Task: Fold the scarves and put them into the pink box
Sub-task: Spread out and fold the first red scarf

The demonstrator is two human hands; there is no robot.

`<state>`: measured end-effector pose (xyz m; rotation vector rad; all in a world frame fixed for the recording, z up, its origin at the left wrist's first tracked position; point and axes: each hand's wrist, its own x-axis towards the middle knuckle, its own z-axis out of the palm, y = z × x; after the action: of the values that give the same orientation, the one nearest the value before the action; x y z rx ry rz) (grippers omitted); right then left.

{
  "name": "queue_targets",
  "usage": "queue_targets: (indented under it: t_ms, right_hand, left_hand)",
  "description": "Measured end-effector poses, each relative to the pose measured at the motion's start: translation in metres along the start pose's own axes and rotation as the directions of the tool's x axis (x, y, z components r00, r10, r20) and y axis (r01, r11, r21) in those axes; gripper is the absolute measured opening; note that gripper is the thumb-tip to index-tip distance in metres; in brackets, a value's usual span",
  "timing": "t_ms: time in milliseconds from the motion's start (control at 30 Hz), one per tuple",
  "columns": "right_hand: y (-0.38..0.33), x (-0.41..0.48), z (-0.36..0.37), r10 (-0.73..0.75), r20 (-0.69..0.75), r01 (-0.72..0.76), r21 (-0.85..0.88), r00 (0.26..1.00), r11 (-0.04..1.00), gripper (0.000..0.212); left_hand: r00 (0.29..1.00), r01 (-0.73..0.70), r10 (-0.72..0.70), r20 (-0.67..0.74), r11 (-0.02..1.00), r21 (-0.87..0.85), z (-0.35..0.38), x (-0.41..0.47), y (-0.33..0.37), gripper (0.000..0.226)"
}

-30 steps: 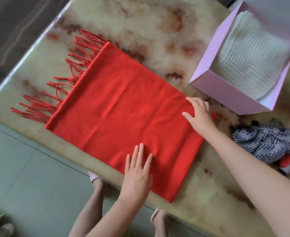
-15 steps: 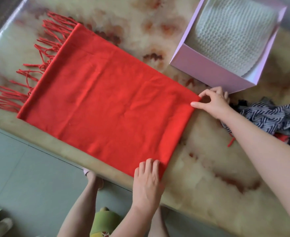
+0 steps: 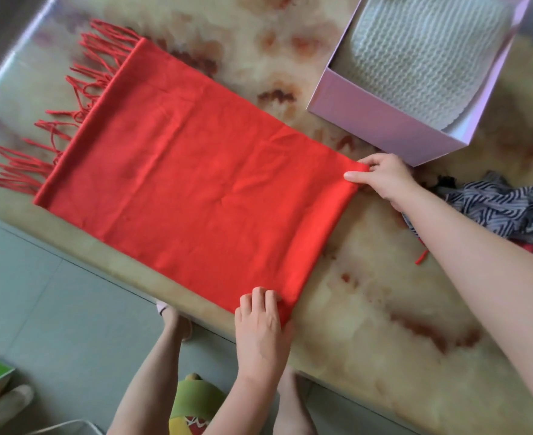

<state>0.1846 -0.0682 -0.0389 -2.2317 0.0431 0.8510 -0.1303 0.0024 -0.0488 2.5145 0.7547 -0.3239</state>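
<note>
Head view, read from left to right. The red scarf [image 3: 196, 183] lies flat on the bench [image 3: 368, 309], doubled into a broad rectangle, with its fringe [image 3: 70, 105] spread loose at the left end and a folded edge at the right. To the upper right stands the pink box [image 3: 368, 120], open; a white knitted scarf [image 3: 422, 54] lies folded inside it. At the far right a striped scarf [image 3: 503, 208] sits in a crumpled heap on the bench, just beside the box, with a scrap of further red fabric beneath it.

Progress, as judged: one scarf is packed; the red one is partly folded and probably needs at least one more fold before it fits the box; the striped one is untouched.

The left hand [image 3: 262, 321] has its fingers curled over the near right corner of the red scarf, grasping the cloth at the bench edge. The right hand [image 3: 381, 177] pinches the far right corner between thumb and bent fingers, close to the box wall but not touching it. Both corners are thus held, which suggests the folded end is about to be carried toward the fringe.
</note>
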Motion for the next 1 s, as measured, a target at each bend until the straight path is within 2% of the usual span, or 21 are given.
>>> queue_targets:
  t_ms: [133, 267, 400, 533, 633, 733, 833, 933, 1000]
  right_hand:
    - [-0.008, -0.004, -0.002, -0.033, -0.010, 0.033, -0.039, 0.999, 0.999, 0.014]
    - [-0.019, -0.011, -0.005, -0.065, 0.049, 0.067, -0.047, 0.997, 0.997, 0.017]
    - [-0.042, -0.014, 0.000, -0.122, 0.016, 0.120, 0.083, 0.992, 0.989, 0.025]
    - [-0.087, -0.010, 0.025, -0.203, 0.073, 0.196, 0.084, 0.977, 0.977, 0.027]
    - [-0.134, 0.003, 0.056, -0.171, 0.118, 0.170, 0.019, 0.978, 0.985, 0.033]
    - [-0.180, 0.023, 0.092, -0.114, 0.248, 0.142, -0.095, 0.962, 0.985, 0.047]
    - [-0.213, 0.044, 0.127, -0.185, 0.334, 0.302, -0.342, 0.924, 0.890, 0.046]
    - [-0.240, 0.059, 0.160, -0.291, 0.318, 0.407, -0.406, 0.902, 0.818, 0.025]
    - [-0.254, 0.069, 0.182, -0.407, 0.270, 0.488, -0.445, 0.873, 0.751, 0.021]
  left_hand:
    - [0.999, 0.024, -0.025, -0.040, 0.999, -0.033, 0.003, -0.001, -0.005, 0.011]
    - [0.992, 0.043, -0.068, -0.102, 0.971, -0.234, -0.011, -0.007, -0.013, 0.005]
    - [0.958, 0.222, -0.278, -0.075, 0.879, -0.423, -0.043, -0.005, -0.026, 0.028]
    - [0.925, 0.237, -0.363, -0.112, 0.783, -0.575, -0.087, 0.010, -0.046, 0.033]
    - [0.875, 0.268, -0.465, -0.133, 0.695, -0.667, -0.115, 0.031, -0.076, 0.027]
    - [0.835, 0.304, -0.543, -0.094, 0.596, -0.744, -0.135, 0.057, -0.111, 0.026]
    - [0.789, 0.264, -0.597, -0.146, 0.544, -0.797, -0.155, 0.084, -0.140, 0.025]
    - [0.735, 0.234, -0.649, -0.198, 0.516, -0.824, -0.169, 0.107, -0.165, 0.020]
    - [0.698, 0.228, -0.685, -0.209, 0.488, -0.842, -0.173, 0.120, -0.181, 0.018]
